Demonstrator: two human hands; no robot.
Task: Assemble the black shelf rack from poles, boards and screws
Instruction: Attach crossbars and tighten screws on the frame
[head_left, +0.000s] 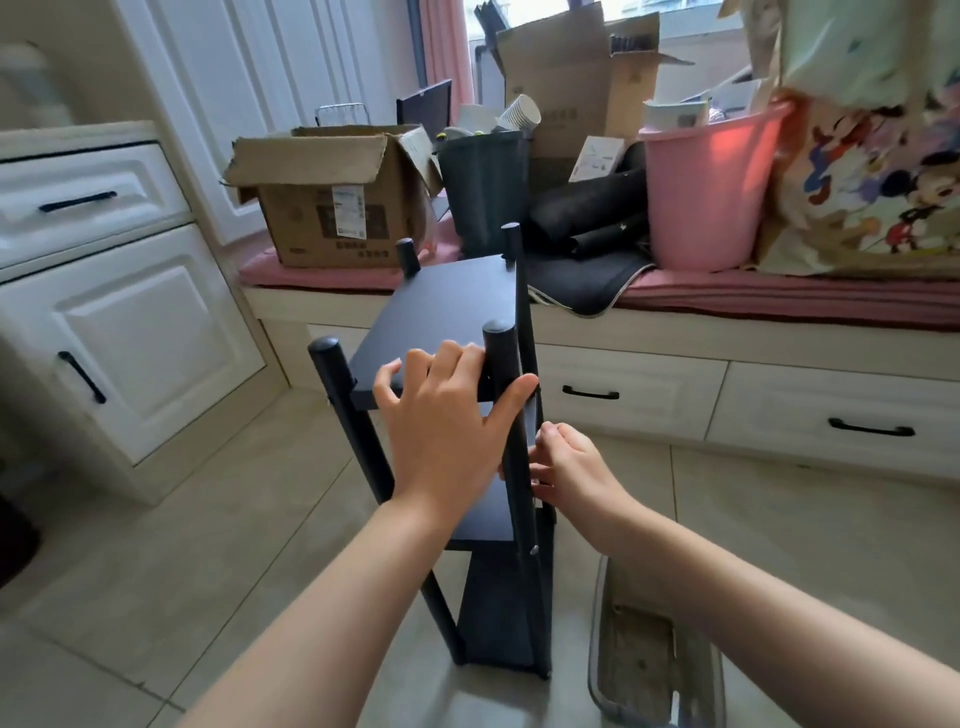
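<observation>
The black shelf rack (452, 301) stands upright on the tiled floor in the middle of the view, with several boards fixed between round black poles. My left hand (441, 415) holds the front edge of the top board, fingers on top and thumb against the near right pole (511, 452). My right hand (563, 467) sits just right of that pole below the top board, fingertips pinched together at the pole's side. What it pinches is too small to see. A screw head (533, 550) shows lower on the pole.
A window bench (675, 332) behind the rack carries cardboard boxes (327, 208), a dark bin (483, 192) and a pink bucket (706, 192). White cabinets (104, 312) stand at left. A grey tray (649, 649) lies on the floor at lower right.
</observation>
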